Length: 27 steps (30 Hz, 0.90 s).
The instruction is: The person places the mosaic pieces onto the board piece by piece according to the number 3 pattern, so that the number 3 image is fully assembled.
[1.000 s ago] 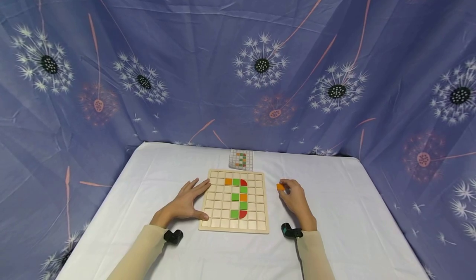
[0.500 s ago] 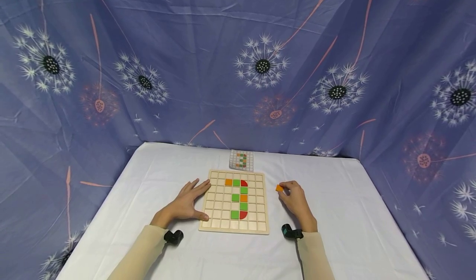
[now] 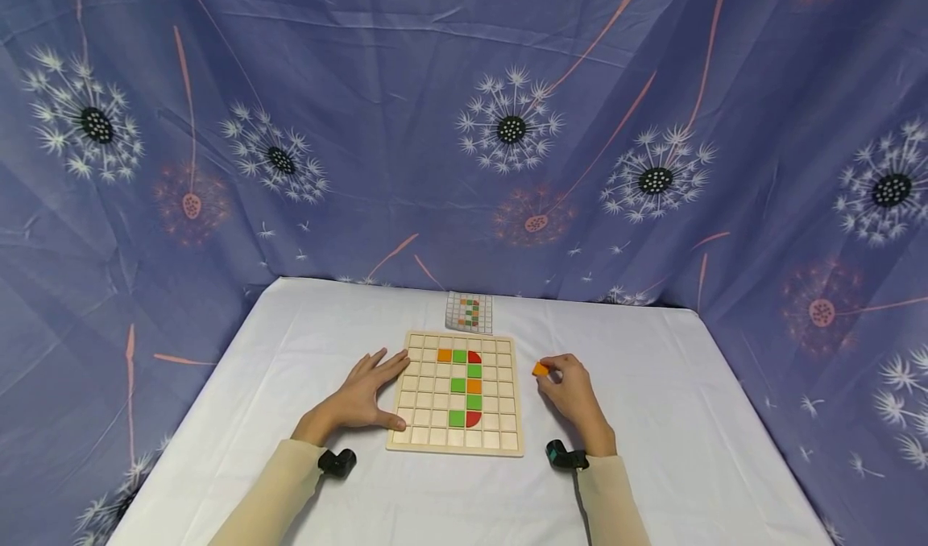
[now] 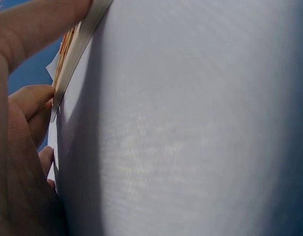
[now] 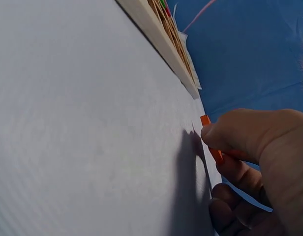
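- Left hand: flat, fingers spread, resting on the white cloth-covered worktop against the left edge of the wooden grid board.
- Right hand: pinches a small orange tile, thin and square-edged, just right of the board.
- Board: pale wood, square cells, with green, orange and red tiles.
- Pattern card: gridded paper at the far edge.
- Backdrop: blue dandelion-print fabric.

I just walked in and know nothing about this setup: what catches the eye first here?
A wooden grid board lies mid-table, with green, orange and red tiles forming a figure. The right hand pinches an orange tile just right of the board, and the left hand rests flat against its left edge.
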Tool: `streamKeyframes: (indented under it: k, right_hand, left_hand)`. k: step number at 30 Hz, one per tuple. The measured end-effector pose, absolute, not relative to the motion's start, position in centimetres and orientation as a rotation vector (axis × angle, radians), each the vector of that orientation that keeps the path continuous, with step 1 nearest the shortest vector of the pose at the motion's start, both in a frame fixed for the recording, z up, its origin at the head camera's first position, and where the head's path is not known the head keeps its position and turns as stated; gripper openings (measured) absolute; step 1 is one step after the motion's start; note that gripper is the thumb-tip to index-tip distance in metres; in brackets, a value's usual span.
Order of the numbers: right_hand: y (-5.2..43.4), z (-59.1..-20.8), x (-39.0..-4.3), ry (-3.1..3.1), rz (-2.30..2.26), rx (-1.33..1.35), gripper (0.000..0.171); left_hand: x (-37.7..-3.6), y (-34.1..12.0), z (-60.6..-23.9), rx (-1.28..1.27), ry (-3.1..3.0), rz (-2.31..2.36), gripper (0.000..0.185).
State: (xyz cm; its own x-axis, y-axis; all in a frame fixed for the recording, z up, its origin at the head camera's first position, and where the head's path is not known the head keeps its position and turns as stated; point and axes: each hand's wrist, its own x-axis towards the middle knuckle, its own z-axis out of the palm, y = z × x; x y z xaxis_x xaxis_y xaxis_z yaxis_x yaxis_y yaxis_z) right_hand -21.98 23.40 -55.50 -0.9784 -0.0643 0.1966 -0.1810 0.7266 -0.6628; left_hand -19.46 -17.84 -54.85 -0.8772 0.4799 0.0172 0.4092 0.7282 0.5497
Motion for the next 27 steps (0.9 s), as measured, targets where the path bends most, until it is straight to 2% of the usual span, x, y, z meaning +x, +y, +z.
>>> streamKeyframes:
  k: [27]
  right_hand:
    - [19.8, -54.3, -20.4, -2.792, 1.107, 0.274, 0.029]
  left_hand:
    - [-19.7, -18.1, -55.3, 0.709, 2.811, 0.813, 0.122]
